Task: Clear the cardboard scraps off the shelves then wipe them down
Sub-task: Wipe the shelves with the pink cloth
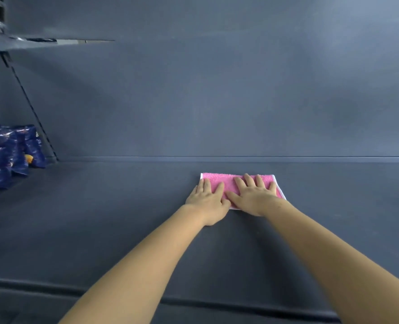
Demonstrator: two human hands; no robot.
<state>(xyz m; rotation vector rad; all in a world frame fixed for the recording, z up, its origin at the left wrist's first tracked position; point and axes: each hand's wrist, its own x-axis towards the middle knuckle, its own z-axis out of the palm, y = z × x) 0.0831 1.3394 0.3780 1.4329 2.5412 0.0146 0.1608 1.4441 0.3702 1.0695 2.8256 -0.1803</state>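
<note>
Head view.

Item: pink terry cloth (226,180), rectangular, nubbly pile, thin white hem showing along its left, top and right edges. It is lying flat on the dark grey matte shelf (123,218), close to the shelf's rear seam.

Item: left hand (207,199), bare. It is pressing flat on the cloth's left end, fingers straight and slightly spread; its heel is resting on the shelf just in front of the cloth.

Item: right hand (254,197), bare. It is pressing flat on the cloth's right half, fingers straight and fanned, the little finger reaching near the right hem. The two hands are lying side by side, thumbs meeting over the cloth's front edge.

Item: smooth grey back panel (217,101), rising directly behind the cloth.

Item: glossy, crinkled dark blue packets (9,155) with orange spots, standing in a cluster well to the cloth's left.

Item: slotted metal upright (34,113), slanting above the packets, far left of the cloth.

Item: rounded front lip (193,302) of the shelf, running well in front of the cloth.
</note>
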